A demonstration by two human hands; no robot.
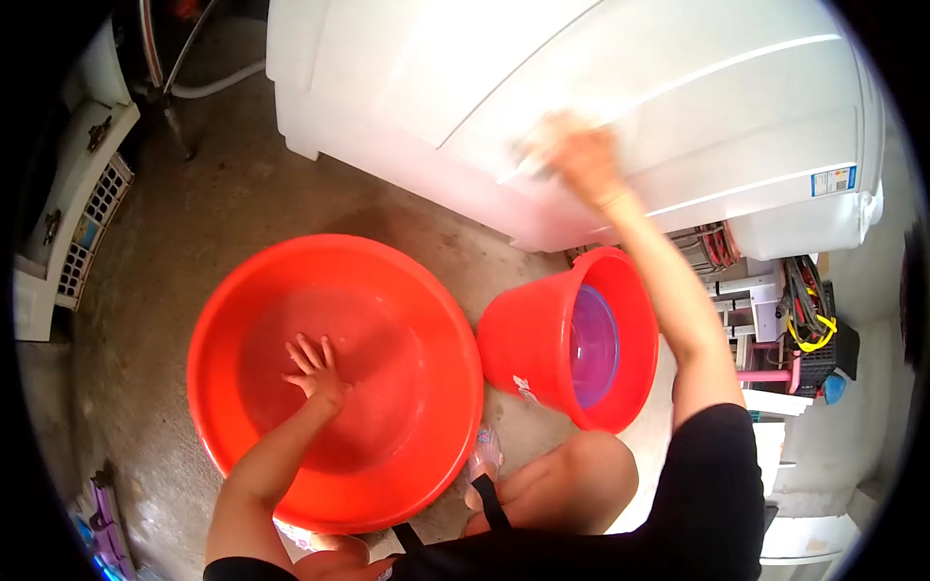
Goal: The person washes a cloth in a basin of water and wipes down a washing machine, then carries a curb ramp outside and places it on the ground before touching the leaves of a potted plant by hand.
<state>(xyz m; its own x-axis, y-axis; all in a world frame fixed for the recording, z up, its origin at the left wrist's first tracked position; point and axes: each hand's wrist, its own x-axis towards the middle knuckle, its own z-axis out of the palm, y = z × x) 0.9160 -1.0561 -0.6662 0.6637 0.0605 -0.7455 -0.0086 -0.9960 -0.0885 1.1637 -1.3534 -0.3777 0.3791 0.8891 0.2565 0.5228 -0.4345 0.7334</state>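
Note:
My left hand point(317, 376) is open, its fingers spread, inside a large round red basin point(334, 254) on the floor. A darker round patch on the basin's bottom looks like shallow water around the hand. My right hand point(581, 160) is raised against the side of a big white appliance point(387, 87). Motion blurs its fingers, which curl over a small pale thing that I cannot make out. Below my right forearm, a red bucket point(528, 339) stands beside the basin. Something round and bluish-purple point(593, 347) shows inside the bucket.
My bent knee point(601, 474) is close to the bucket. A white cabinet point(44, 281) stands at the far left. On the right are a rack holding cables and a black crate point(821, 358). A pale hose point(218, 87) runs across the wet concrete floor point(145, 252).

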